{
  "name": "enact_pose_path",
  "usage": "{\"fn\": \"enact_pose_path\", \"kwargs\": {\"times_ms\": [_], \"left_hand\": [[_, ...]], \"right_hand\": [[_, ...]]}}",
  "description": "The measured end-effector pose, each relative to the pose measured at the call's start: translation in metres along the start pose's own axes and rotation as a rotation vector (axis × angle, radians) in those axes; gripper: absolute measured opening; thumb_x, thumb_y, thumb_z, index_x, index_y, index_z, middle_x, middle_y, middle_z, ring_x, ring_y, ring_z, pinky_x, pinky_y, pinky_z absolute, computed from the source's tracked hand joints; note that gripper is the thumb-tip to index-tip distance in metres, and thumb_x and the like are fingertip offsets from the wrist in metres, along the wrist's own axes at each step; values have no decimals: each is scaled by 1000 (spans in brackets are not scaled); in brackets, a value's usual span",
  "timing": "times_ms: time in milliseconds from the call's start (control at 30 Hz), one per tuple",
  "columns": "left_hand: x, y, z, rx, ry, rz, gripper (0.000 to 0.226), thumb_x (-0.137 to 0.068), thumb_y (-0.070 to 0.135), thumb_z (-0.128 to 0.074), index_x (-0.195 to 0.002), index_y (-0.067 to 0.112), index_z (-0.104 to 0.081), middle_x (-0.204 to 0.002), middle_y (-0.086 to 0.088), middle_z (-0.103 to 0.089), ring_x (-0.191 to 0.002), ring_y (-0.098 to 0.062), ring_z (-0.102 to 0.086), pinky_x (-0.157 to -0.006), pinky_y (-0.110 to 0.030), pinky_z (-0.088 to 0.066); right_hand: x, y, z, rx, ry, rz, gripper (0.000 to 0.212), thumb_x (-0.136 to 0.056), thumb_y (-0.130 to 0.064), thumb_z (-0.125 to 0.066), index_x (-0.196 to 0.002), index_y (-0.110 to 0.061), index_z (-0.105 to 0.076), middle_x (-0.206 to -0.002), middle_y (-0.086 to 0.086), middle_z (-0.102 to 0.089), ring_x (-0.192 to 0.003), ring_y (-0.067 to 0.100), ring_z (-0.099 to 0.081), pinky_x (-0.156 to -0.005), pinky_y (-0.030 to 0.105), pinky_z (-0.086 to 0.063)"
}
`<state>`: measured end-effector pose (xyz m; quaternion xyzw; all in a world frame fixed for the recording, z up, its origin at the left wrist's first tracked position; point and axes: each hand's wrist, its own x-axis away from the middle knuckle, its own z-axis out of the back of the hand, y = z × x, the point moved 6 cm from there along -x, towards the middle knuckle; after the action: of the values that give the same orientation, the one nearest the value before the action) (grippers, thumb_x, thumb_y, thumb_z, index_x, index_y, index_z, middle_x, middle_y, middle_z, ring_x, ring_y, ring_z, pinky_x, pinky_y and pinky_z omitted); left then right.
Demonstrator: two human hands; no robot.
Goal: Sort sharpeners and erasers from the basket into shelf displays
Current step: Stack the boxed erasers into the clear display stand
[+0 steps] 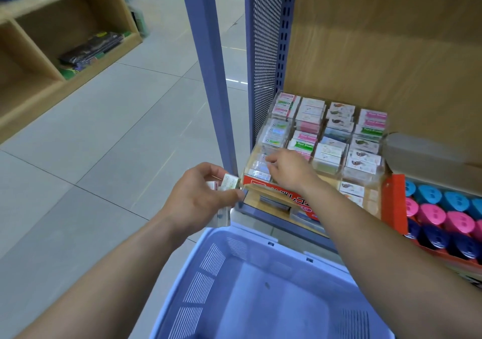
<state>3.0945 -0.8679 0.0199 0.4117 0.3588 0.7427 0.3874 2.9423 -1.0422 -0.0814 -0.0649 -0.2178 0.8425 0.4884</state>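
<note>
Risk, drop: several small erasers (229,182) are pinched at once in the left hand (200,195), out past the shelf edge; one could be let slip to the floor.
Risk, display: packs stacked in the clear eraser display (254,182) could be knocked askew by the right hand (289,173), which is pushed into its front-left compartment.
Hands: the left is clamped on the erasers; whether anything is gripped by the right cannot be told.
Position: the held erasers are just left of the display, near the right hand, above the basket (206,278).
</note>
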Motion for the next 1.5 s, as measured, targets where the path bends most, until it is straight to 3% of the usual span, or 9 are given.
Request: {"fn": "enact_pose_path", "kwargs": {"times_ms": [67,167,267,333,533,800,1033,1400,1500], "left_hand": [[1,2,-2,8,-15,-18,30,-74,23,-88,-94,22,-66,-85,3,-69,-77,-31,-72,-65,-39,-56],[5,8,-9,26,-58,-57,28,-76,19,-87,-95,20,-66,-86,9,-65,-67,-17,-67,-61,-31,-53],[8,13,-17,-33,-77,-104,28,-75,23,-88,-94,22,-67,-91,12,-66,-73,-12,-65,-68,-30,-53],[11,16,-25,-67,-91,-130,31,-74,23,-88,-96,21,-67,-93,12,-64,-76,-12,-63,-67,-23,-50],[26,27,-42,-115,-124,-174,37,-74,18,-88,-103,18,-65,-92,11,-59,-68,-7,-56,-51,-11,-41],[33,31,-39,-34,-117,-183,28,-78,17,-85,-101,17,-69,-91,6,-66,-70,-11,-60,-60,-17,-46],[29,38,-34,91,-61,-197,21,-81,10,-82,-95,16,-68,-84,4,-68,-49,-2,-51,-44,-12,-36],[25,39,-27,185,-52,-149,23,-80,9,-82,-100,11,-70,-84,-2,-73,-58,-6,-63,-45,-15,-43],[22,34,-26,196,-48,-128,28,-77,14,-85,-99,9,-69,-81,-5,-73,-65,-15,-67,-56,-24,-47]], "right_hand": [[15,-3,15,-58,70,-1,31,-99,-26,-53,-125,-20,-69,-124,3,-67,-112,24,-63,-91,40,-53],[53,-20,44,-438,183,-5,22,-98,-25,-60,-114,-24,-75,-109,-10,-73,-97,4,-64,-87,29,-53],[90,-49,57,-860,26,-20,15,-99,-25,-62,-102,-17,-74,-86,1,-75,-66,7,-65,-62,24,-53],[106,-64,63,-960,-50,-16,15,-98,-26,-64,-103,-13,-72,-82,6,-73,-63,14,-65,-62,30,-55],[126,-71,73,-987,-115,-59,17,-93,-16,-71,-108,-8,-69,-81,14,-73,-66,19,-70,-64,29,-59],[146,-59,80,-964,-155,-84,9,-96,-14,-68,-104,-12,-69,-82,4,-72,-62,16,-70,-49,26,-52],[148,-45,82,-1248,-145,-95,18,-89,5,-69,-105,-2,-67,-77,12,-73,-72,23,-74,-65,25,-61],[149,-40,68,-1493,-92,-92,26,-85,14,-66,-107,0,-65,-97,22,-74,-84,32,-76,-69,25,-62],[146,-35,65,-1512,-71,-114,26,-84,16,-66,-103,0,-63,-98,22,-72,-85,35,-75,-68,25,-62]]}}
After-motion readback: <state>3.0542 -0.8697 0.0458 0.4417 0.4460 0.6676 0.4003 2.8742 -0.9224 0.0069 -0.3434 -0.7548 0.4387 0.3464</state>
